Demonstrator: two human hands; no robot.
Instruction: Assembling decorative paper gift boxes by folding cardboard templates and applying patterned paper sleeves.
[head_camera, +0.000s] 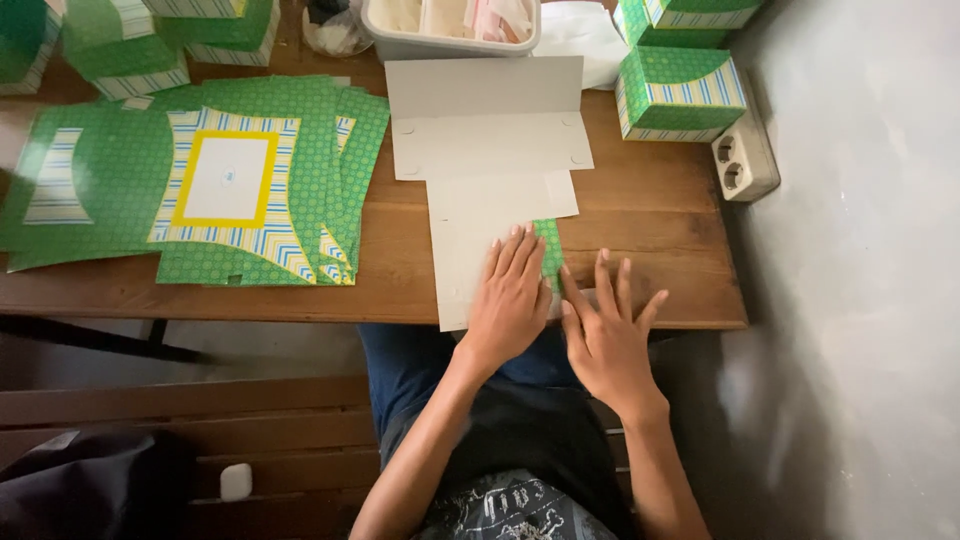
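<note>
The card blank (487, 190) lies plain side up at centre frame, its long axis running from the table's (660, 200) near edge toward the top of the frame. Your left hand (510, 300) presses flat on its lower end, fingers together beside a folded green flap (549, 252). Your right hand (607, 335) hovers just right of it, fingers spread, gripping nothing.

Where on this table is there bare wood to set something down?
Bare wood lies right of the white cardboard sheet, between the green box and the right hand, reaching the table edge. A narrow strip separates the sheet from the green printed stack. The left side and back edge are crowded.
</note>
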